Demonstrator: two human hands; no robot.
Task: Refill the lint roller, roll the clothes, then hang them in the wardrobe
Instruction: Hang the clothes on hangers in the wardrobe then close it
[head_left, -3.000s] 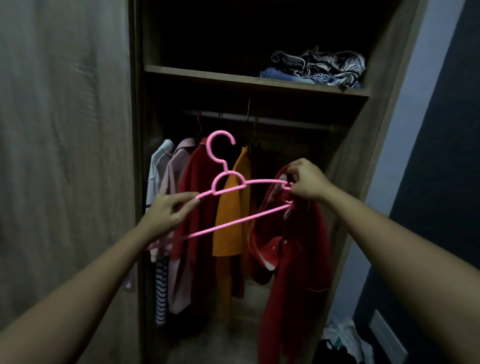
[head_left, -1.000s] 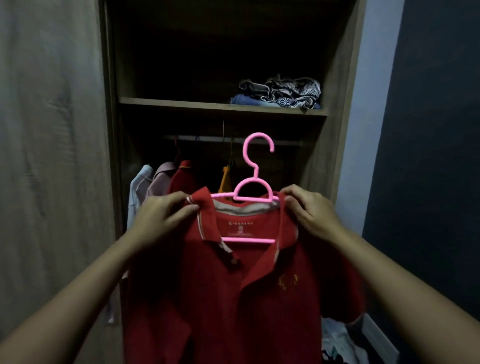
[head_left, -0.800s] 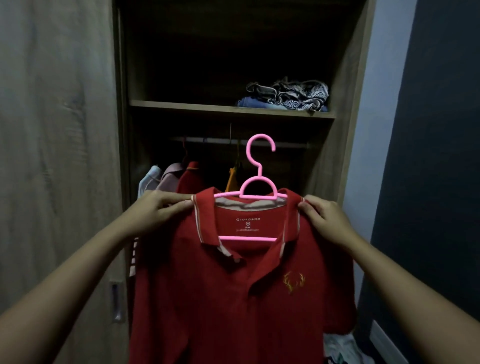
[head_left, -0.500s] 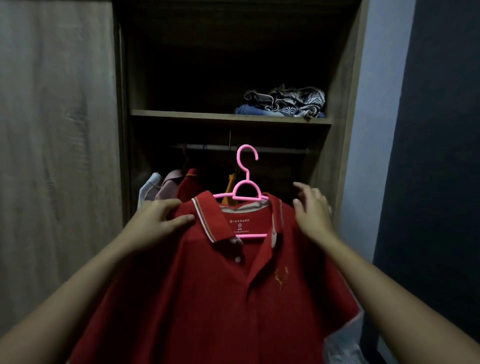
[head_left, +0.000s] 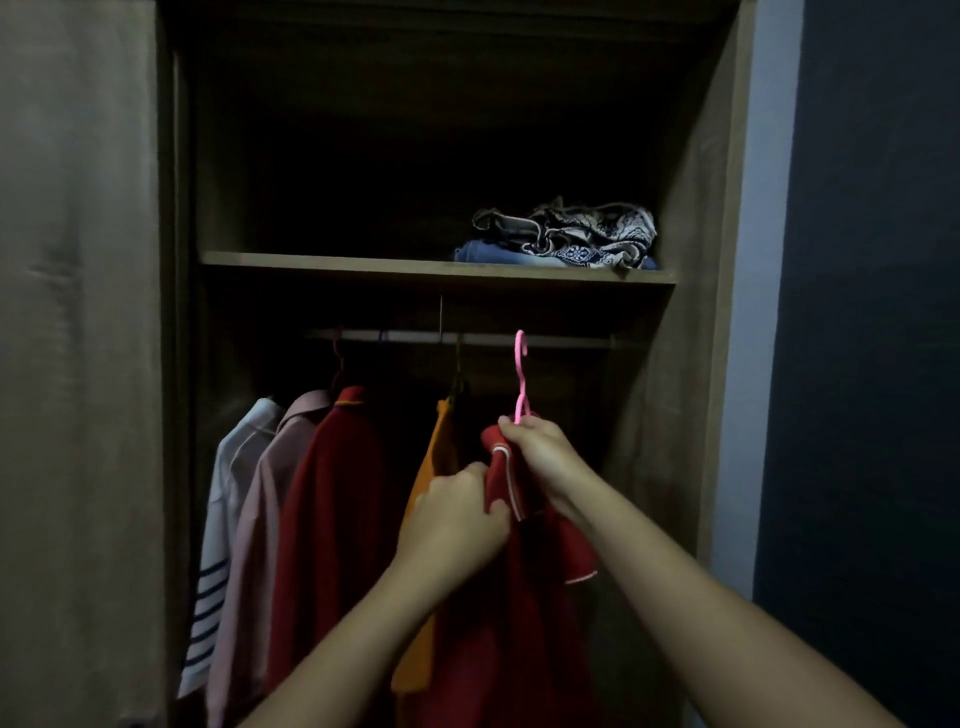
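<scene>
A red polo shirt (head_left: 511, 613) hangs edge-on from a pink hanger (head_left: 520, 376), whose hook reaches up to the wardrobe rail (head_left: 561, 341). My right hand (head_left: 540, 454) grips the shirt's collar and the hanger just below the hook. My left hand (head_left: 452, 519) holds the shirt's front edge a little lower. Whether the hook sits on the rail cannot be told.
On the rail hang a white striped shirt (head_left: 223, 530), a pink shirt (head_left: 260, 519), a dark red garment (head_left: 332, 519) and an orange one (head_left: 434, 467). Folded patterned cloth (head_left: 566, 236) lies on the shelf (head_left: 363, 265). The wardrobe door (head_left: 78, 364) stands left, a dark wall right.
The shirt on its hanger has turned from facing me to edge-on and moved up into the wardrobe by the rail. Both hands shifted from the shoulders to the collar.
</scene>
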